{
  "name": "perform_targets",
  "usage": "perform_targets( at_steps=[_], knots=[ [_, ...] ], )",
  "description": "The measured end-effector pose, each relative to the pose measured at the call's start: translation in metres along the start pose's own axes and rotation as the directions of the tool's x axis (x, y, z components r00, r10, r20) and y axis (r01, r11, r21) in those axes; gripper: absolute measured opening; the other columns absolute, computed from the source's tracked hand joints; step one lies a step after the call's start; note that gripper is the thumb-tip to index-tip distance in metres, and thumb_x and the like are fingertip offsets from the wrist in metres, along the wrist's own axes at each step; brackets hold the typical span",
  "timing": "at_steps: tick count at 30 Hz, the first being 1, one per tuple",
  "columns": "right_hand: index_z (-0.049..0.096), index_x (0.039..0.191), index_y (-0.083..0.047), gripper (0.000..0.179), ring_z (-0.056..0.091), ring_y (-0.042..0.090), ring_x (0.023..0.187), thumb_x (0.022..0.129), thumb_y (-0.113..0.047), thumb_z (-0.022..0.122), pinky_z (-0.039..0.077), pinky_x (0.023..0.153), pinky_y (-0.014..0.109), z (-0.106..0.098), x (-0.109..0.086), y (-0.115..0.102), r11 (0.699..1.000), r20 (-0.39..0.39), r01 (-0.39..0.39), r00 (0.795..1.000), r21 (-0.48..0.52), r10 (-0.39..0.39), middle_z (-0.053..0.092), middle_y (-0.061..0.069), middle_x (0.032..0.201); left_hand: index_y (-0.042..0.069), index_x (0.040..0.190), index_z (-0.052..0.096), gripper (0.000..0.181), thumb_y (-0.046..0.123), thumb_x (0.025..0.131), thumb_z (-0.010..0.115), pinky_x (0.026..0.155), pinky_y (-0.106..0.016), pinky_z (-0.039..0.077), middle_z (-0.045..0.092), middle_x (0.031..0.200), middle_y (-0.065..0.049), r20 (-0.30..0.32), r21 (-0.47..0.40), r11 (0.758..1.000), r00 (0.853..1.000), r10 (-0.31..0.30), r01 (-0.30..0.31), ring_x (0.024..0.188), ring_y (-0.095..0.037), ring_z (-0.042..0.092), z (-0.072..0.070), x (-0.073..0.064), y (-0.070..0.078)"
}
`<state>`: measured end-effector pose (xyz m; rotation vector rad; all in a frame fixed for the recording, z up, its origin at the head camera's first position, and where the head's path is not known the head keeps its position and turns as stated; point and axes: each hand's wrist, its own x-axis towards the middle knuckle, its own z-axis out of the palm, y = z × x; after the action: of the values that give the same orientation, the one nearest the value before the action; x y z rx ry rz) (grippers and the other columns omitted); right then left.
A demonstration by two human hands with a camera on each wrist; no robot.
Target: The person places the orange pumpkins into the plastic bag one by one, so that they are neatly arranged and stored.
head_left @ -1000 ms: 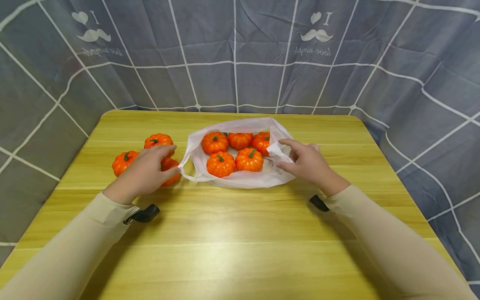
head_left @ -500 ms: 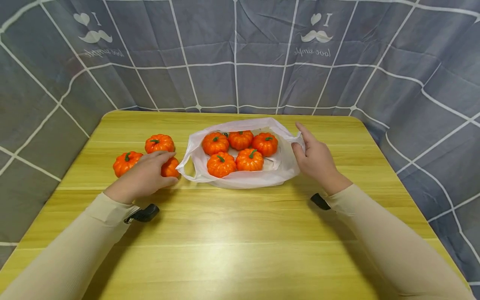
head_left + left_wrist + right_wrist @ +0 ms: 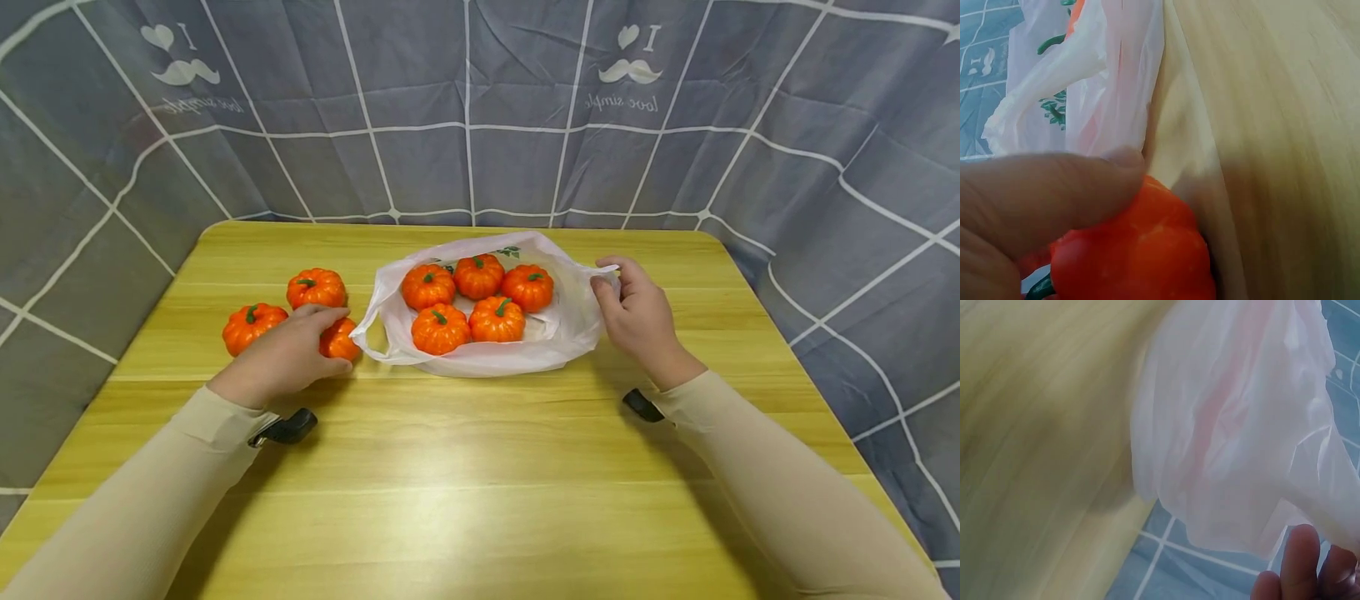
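A white plastic bag (image 3: 573, 321) lies with its mouth spread wide, and several small orange pumpkins (image 3: 498, 320) with green stems sit inside. My right hand (image 3: 641, 325) pinches the bag's right handle between thumb and fingers. Close to the bag's left handle (image 3: 373, 329), my left hand (image 3: 281, 362) is over the loose pumpkins, its thumb and fingers spread around the nearest pumpkin (image 3: 340, 337). In the left wrist view the straight thumb (image 3: 1054, 194) overlaps that pumpkin (image 3: 1141, 256). The right wrist view shows fingers (image 3: 1300, 562) at the stretched plastic.
Two more loose pumpkins, one at the back (image 3: 316, 287) and one at the left (image 3: 251, 327), lie on the wooden table (image 3: 450, 483). A grey curtain (image 3: 420, 83) with white grid lines surrounds the table's back and sides.
My right hand has moved outward, pulling the bag's right side wider and uncovering more of the pumpkins. My left hand has shifted slightly away from the bag's left handle.
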<state>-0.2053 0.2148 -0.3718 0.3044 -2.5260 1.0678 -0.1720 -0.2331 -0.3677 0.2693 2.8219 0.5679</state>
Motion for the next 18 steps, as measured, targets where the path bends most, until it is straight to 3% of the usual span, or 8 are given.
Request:
perform_targets(
  at_steps=[6, 9, 14, 18],
  knots=[
    [0.059, 0.140, -0.003, 0.038, 0.044, 0.010, 0.051, 0.107, -0.021, 0.059, 0.039, 0.048, 0.024, -0.002, 0.001, 0.002, 1.000, -0.005, -0.009, 1.000, 0.025, 0.009, 0.050, 0.003, 0.065, 0.009, 0.161, 0.041, 0.084, 0.037, 0.091, 0.077, 0.098, -0.068, 0.049, 0.036, 0.159, -0.030, -0.086, 0.028, 1.000, 0.996, 0.005, -0.003, 0.120, -0.050, 0.057, -0.018, -0.009, 0.008],
    [0.058, 0.142, -0.002, 0.039, 0.044, 0.009, 0.051, 0.108, -0.022, 0.059, 0.039, 0.048, 0.023, -0.003, 0.002, 0.002, 0.999, -0.002, -0.010, 1.000, 0.037, 0.010, 0.049, 0.003, 0.065, 0.009, 0.160, 0.042, 0.082, 0.035, 0.091, 0.077, 0.094, -0.064, 0.052, 0.038, 0.158, -0.028, -0.146, 0.016, 0.999, 0.989, 0.041, -0.039, 0.117, -0.047, 0.058, -0.028, -0.015, 0.020],
    [0.056, 0.144, -0.002, 0.040, 0.045, 0.006, 0.050, 0.108, -0.021, 0.059, 0.040, 0.048, 0.022, -0.003, 0.001, 0.000, 0.996, 0.003, -0.014, 1.000, 0.084, 0.014, 0.051, 0.004, 0.064, 0.012, 0.161, 0.043, 0.081, 0.032, 0.092, 0.080, 0.100, -0.062, 0.053, 0.042, 0.159, -0.018, -0.222, -0.015, 0.992, 0.968, 0.119, -0.126, 0.123, -0.041, 0.057, -0.041, -0.025, 0.057],
    [0.055, 0.145, -0.002, 0.041, 0.047, 0.005, 0.051, 0.109, -0.022, 0.059, 0.040, 0.048, 0.020, -0.003, 0.001, 0.000, 0.992, 0.000, -0.025, 1.000, 0.121, 0.025, 0.054, 0.005, 0.065, 0.015, 0.158, 0.046, 0.078, 0.029, 0.090, 0.081, 0.103, -0.057, 0.054, 0.046, 0.157, -0.012, -0.240, -0.029, 0.967, 0.941, 0.238, -0.252, 0.126, -0.036, 0.058, -0.039, -0.018, 0.093]
  ],
)
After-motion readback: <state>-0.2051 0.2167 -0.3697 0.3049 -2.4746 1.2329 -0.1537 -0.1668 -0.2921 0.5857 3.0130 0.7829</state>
